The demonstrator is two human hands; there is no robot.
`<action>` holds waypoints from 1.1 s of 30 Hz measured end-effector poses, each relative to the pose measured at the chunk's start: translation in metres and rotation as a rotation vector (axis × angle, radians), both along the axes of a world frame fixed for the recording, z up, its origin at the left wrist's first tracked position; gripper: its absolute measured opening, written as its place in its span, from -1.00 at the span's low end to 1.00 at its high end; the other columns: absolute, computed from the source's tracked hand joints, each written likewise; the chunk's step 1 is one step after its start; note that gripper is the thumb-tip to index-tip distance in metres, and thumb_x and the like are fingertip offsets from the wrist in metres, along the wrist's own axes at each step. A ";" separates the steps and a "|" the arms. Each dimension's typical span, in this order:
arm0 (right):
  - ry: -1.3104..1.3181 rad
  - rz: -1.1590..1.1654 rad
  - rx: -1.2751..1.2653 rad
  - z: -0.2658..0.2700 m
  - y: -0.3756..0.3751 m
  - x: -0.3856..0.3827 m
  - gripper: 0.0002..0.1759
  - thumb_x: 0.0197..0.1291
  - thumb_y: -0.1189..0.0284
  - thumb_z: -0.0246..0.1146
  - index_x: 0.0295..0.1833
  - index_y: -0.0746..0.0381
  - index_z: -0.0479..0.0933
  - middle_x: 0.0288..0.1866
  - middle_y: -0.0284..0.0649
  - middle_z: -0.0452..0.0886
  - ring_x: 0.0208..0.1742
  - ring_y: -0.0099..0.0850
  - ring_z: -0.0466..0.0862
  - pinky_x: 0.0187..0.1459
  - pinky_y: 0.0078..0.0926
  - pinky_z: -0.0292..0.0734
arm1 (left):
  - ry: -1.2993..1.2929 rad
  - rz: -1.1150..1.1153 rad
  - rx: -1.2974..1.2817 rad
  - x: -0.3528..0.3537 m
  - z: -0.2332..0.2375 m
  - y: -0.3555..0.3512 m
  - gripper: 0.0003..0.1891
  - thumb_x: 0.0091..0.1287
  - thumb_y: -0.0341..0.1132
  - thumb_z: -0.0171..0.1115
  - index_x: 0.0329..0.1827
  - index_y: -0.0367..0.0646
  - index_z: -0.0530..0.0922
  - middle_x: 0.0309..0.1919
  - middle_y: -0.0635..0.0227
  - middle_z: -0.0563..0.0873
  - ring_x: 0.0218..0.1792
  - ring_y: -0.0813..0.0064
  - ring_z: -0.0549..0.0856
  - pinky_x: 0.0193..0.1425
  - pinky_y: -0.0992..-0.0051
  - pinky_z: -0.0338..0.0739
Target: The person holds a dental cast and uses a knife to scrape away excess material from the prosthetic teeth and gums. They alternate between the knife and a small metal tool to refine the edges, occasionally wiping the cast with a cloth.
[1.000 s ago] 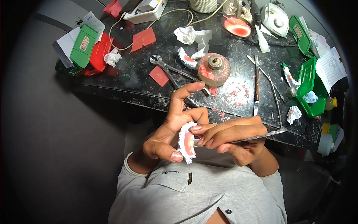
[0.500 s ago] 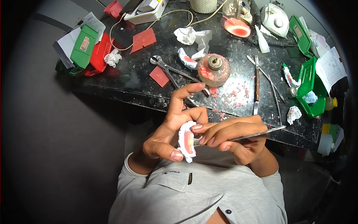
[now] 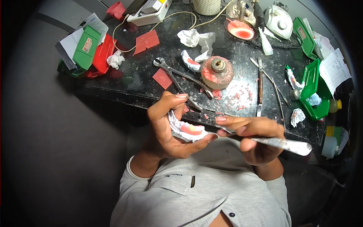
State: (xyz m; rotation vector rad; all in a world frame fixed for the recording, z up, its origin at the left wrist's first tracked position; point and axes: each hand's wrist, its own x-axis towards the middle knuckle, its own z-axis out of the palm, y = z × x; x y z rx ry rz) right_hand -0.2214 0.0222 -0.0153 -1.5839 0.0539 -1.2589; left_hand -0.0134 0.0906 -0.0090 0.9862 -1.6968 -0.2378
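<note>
My left hand (image 3: 163, 134) is closed around a white plaster dental cast (image 3: 176, 123), its thumb along the lower edge and a finger over the far end. Pink wax (image 3: 191, 130) covers part of the cast, with a small yellowish tooth set in it. In my right hand (image 3: 261, 130) is a metal wax carver (image 3: 290, 145), pinched between thumb and fingers. Its broad end points out to the right, and its thin tip reaches toward the cast's right end, near my left thumb. Some blur lies over the right fingers and the carver.
A glass spirit lamp (image 3: 218, 73) stands beyond my hands, with pink wax shavings (image 3: 242, 94) beside it. Pliers (image 3: 181, 77) and pink wax sheets (image 3: 146, 41) lie to the left. A wooden-handled knife (image 3: 260, 87), thin tools and green boxes (image 3: 311, 89) are on the right.
My left hand has turned the cast from upright to nearly sideways, its fingers now curled round it. My right hand has shifted right and rotated the carver, whose broad end now shows.
</note>
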 end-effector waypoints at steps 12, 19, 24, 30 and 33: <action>0.259 0.017 -0.225 0.021 0.008 0.008 -0.74 0.21 0.59 0.45 0.02 0.36 0.67 0.04 0.03 0.78 0.11 -0.11 0.82 -0.02 -0.29 0.82 | 0.087 -0.082 0.026 0.007 -0.012 0.002 -0.01 0.01 -0.15 0.69 0.39 -0.17 0.16 -0.19 0.31 0.36 -0.27 0.56 0.34 -0.14 0.45 0.36; 0.279 0.023 -0.261 0.027 0.007 0.008 -0.87 0.33 0.56 0.36 -0.09 0.40 0.64 -0.03 0.13 0.78 0.07 -0.01 0.82 -0.01 -0.19 0.81 | 0.156 -0.147 0.025 0.008 -0.014 0.001 -0.04 -0.02 -0.23 0.67 0.36 -0.25 0.19 -0.18 0.30 0.37 -0.30 0.58 0.34 -0.24 0.49 0.27; 0.282 0.026 -0.264 0.028 0.007 0.008 -0.87 0.29 0.57 0.38 -0.10 0.40 0.64 -0.03 0.12 0.78 0.08 -0.01 0.82 -0.01 -0.20 0.81 | 0.167 -0.162 0.038 0.007 -0.013 0.001 -0.04 -0.04 -0.22 0.67 0.36 -0.25 0.20 -0.21 0.32 0.37 -0.30 0.59 0.33 -0.22 0.49 0.27; 0.301 0.058 -0.217 0.029 0.008 0.007 -0.87 0.29 0.58 0.39 -0.10 0.39 0.64 -0.03 0.08 0.78 0.09 -0.01 0.82 0.01 -0.19 0.81 | 0.194 -0.183 0.066 0.008 -0.016 0.002 -0.04 -0.02 -0.17 0.66 0.35 -0.27 0.19 -0.21 0.32 0.37 -0.29 0.59 0.33 -0.21 0.49 0.27; 0.315 0.081 -0.175 0.030 0.009 0.006 -0.87 0.29 0.58 0.38 -0.09 0.37 0.64 -0.02 0.08 0.78 0.11 -0.01 0.81 0.04 -0.18 0.80 | 0.229 -0.208 0.081 0.007 -0.016 0.003 -0.05 -0.01 -0.15 0.65 0.34 -0.28 0.19 -0.20 0.30 0.37 -0.28 0.59 0.33 -0.20 0.50 0.28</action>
